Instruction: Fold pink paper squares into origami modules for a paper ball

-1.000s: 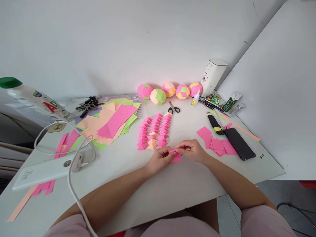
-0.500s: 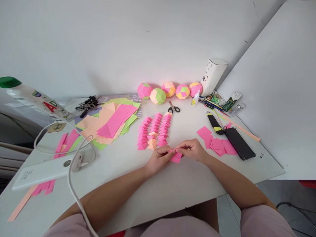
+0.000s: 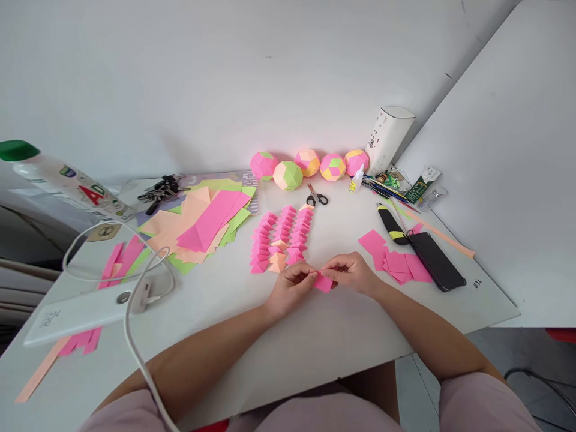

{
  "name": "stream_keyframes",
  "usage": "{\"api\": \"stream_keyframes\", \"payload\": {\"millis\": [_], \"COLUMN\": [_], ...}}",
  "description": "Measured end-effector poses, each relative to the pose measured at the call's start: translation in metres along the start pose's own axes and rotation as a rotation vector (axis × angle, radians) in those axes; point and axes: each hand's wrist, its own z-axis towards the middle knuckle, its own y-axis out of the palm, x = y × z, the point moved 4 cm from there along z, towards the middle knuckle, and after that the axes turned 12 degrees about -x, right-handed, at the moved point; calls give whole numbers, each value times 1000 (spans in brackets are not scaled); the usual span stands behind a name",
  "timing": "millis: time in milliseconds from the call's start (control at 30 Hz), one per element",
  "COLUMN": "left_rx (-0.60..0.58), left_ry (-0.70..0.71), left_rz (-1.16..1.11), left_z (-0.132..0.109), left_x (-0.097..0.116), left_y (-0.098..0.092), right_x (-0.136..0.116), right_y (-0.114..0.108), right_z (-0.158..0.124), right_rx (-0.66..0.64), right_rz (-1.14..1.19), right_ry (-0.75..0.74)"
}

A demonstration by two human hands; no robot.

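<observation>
The left hand [image 3: 291, 290] and the right hand [image 3: 353, 274] meet above the white tabletop [image 3: 346, 336], both with fingers pinched narrow on a small pink paper piece [image 3: 323, 284] held between them. Fingers cover its two sides and much of its upper edge, so how it is folded there is hard to make out. Just beyond the left hand stand three rows of pointed pink and peach folded-paper units [image 3: 283, 225]; they overlap so closely that many units show only partly, and the nearest ones sit right by that hand's knuckles. To the right of the right hand lie loose flat pink paper squares [image 3: 396, 265], overlapping one another, beside a flat black rectangular object [image 3: 437, 262]. Far left of the left hand, a white power bank [image 3: 85, 315] hides the middle of some pink paper strips [image 3: 92, 341], and a white cable [image 3: 135, 348] crosses over the left arm and is cut off at the bottom.
</observation>
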Motion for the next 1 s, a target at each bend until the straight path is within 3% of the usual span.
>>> {"api": "stream_keyframes", "payload": {"millis": [233,433,633,767,1000], "left_rx": [-58,-37,-12,-65,-56], "left_ry": [-55,-48,-47,-39,-51], "left_rz": [12,11,-53,-36,-8], "left_z": [-1,-1,1,1,0], "left_x": [-9,-7,-6,-8,-6], "left_y": [3,3,0,3,4], "right_x": [0,-4,-5,-5,-6], "right_y": [8,5,2,9,9], "right_z": [-1,-1,0,1,-1], "right_rx": [-39,-39,-46,-49,-53], "right_rz": [-58,-138,-138,-209,-225], "right_ry": [42,59,-1,-26,69]}}
